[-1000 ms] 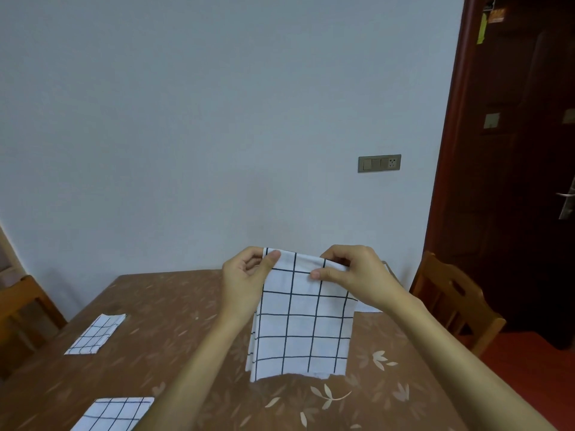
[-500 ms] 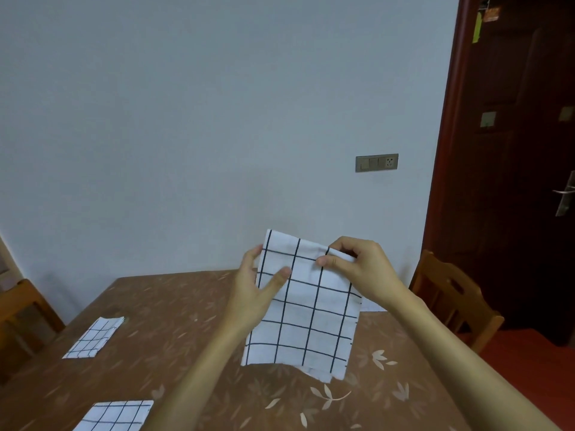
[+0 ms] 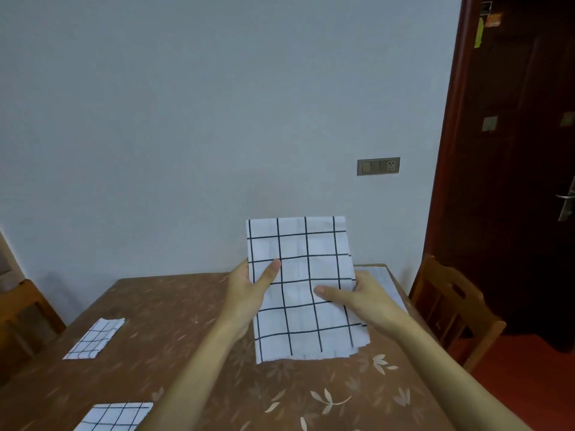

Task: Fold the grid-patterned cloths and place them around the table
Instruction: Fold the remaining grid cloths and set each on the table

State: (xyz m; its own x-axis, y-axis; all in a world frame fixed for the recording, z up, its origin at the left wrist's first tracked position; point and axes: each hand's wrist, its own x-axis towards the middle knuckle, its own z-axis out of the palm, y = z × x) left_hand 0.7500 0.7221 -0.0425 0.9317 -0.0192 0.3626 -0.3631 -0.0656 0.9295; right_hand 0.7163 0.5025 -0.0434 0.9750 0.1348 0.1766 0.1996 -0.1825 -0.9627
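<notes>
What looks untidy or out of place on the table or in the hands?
Only the held cloth: at its lower right corner the under layers stick out past the top layer, so the fold is uneven.

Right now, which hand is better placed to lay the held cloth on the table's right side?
Probably the right hand: it grips the held cloth at its right edge, nearest that side. The left hand grips the left edge, toward the far cloth and near cloth already laid.
</notes>
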